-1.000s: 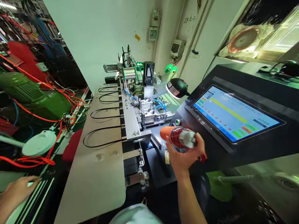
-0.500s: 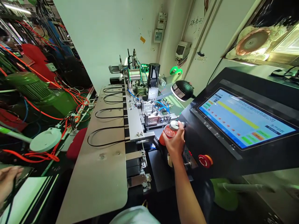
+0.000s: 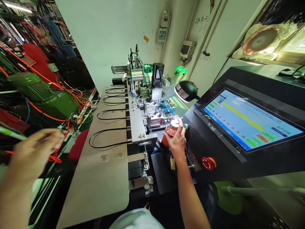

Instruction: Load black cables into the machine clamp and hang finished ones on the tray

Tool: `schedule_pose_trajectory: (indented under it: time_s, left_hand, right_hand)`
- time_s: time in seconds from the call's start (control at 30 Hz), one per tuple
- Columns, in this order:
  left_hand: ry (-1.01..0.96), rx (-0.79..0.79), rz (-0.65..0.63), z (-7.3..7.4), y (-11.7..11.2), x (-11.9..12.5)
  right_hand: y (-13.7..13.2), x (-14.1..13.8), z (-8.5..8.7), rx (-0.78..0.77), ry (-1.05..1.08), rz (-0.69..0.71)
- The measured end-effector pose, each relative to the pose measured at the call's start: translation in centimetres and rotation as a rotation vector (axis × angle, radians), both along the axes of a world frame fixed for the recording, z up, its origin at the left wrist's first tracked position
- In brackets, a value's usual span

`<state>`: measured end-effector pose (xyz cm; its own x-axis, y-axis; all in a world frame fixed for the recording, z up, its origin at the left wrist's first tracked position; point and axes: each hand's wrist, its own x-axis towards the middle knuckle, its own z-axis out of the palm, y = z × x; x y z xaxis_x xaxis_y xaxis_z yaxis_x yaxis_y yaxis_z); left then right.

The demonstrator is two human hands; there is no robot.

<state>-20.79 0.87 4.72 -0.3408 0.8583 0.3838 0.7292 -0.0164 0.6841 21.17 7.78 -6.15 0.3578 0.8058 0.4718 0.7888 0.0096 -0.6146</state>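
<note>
My right hand [image 3: 176, 141] is shut around a red-filled bottle [image 3: 169, 132] with a silver cap and an orange end. The bottle stands tilted just left of a green push button [image 3: 185, 126] on the black control panel [image 3: 202, 146], and my fingertips are close to that button. Out at the left, my left hand [image 3: 35, 152] is blurred, its fingers extended and apart, holding nothing. It hangs above red and orange cables [image 3: 56, 157], touching none of them.
A pneumatic assembly machine [image 3: 150, 105] with a wire spool [image 3: 137, 74] stands ahead on a beige metal plate [image 3: 105, 181] with black cable loops. A touchscreen [image 3: 247, 121] and red emergency stop [image 3: 209, 163] sit right. A green motor [image 3: 40, 95] and tangled wiring fill the left.
My left hand has risen from the bottom left corner into the left side of the view. My right hand has swung the bottle from sideways to near upright, close to the green button.
</note>
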Motion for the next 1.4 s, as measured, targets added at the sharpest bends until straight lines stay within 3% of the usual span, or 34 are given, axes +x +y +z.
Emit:
schedule_pose_trajectory:
  time_s: [0.03,0.1,0.17,0.27,0.33,0.47,0.6,0.8,0.9,0.97,1.03,1.13,1.23,1.33,1.4]
  left_hand:
    - [-0.063,-0.039,-0.089,0.3,0.2,2.9]
    - [-0.065,-0.198,-0.438,0.3,0.2,8.6]
    - [-0.038,-0.272,-0.69,-0.2,0.0,13.5]
    - [0.042,-0.297,-0.847,-1.6,-0.3,18.2]
    - [0.059,-0.288,-0.896,-2.7,-0.5,19.7]
    - [0.034,-0.27,-0.918,-4.5,-0.7,20.6]
    - [0.057,-0.216,-0.908,-5.7,-0.9,20.7]
    - [0.235,-0.141,-0.953,-6.2,-1.1,20.3]
    - [0.38,-0.168,-1.102,-5.8,-0.9,19.7]
    - [0.36,-0.228,-1.178,-5.5,-0.7,19.6]
    - [0.234,-0.257,-1.134,-5.3,-0.5,19.9]
    - [-0.002,-0.273,-0.961,-5.3,-0.7,20.7]
    - [-0.175,-0.323,-0.883,-5.5,-1.2,21.5]
    - [-0.257,-0.364,-0.858,-5.7,-1.5,21.6]
    - [-0.24,-0.379,-0.836,-5.8,-1.3,21.4]
  right_hand:
    - [-0.3,0.1,0.2,-0.016,-0.006,0.009]
    - [-1.4,0.1,0.8,-0.002,-0.023,0.027]
    - [-3.1,-0.2,1.3,0.095,-0.022,0.036]
    - [-6.7,-1.4,1.9,0.3,0.082,0.097]
    - [-8.9,-2.4,1.9,0.276,0.217,0.265]
    - [-11.2,-4.1,0.6,0.017,0.586,0.578]
    - [-11.7,-5.1,-0.6,-0.085,0.828,0.636]
    - [-12.0,-4.6,-0.2,-0.062,0.741,0.606]
    - [-11.7,-3.4,0.3,-0.255,0.68,0.783]
    - [-11.4,-3.0,0.5,-0.332,0.69,0.868]
    - [-11.3,-3.5,0.4,-0.251,0.73,0.805]
    - [-11.4,-5.6,-0.1,0.044,0.76,0.566]
    - [-11.7,-7.7,-0.7,0.252,0.695,0.417]
    - [-11.7,-8.5,-1.0,0.301,0.618,0.371]
    - [-11.5,-8.1,-1.0,0.237,0.619,0.402]
